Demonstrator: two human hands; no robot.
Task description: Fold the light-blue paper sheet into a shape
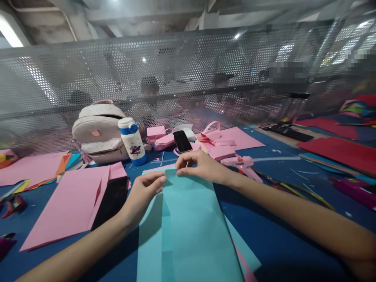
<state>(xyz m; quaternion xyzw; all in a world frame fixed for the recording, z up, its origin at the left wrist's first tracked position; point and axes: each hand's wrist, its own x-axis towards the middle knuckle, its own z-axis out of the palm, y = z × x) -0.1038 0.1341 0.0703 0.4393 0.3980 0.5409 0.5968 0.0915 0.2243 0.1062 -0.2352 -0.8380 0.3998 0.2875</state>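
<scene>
Blue table [279,235] w/ teal paper [188,227], pink sheets [67,203], backpack [98,131], bottle [133,143], phone [182,141], glue gun [242,162].

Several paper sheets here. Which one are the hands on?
The teal sheet, centre foreground: left hand and right hand both pinch its far edge. The pink sheet at left and red sheets at far right lie untouched.

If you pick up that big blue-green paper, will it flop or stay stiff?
Probably floppy: the teal paper is a thin, creased sheet. It looks light, since the left hand and right hand pinch its top edge with fingertips. It may slide on the smooth table.
</scene>
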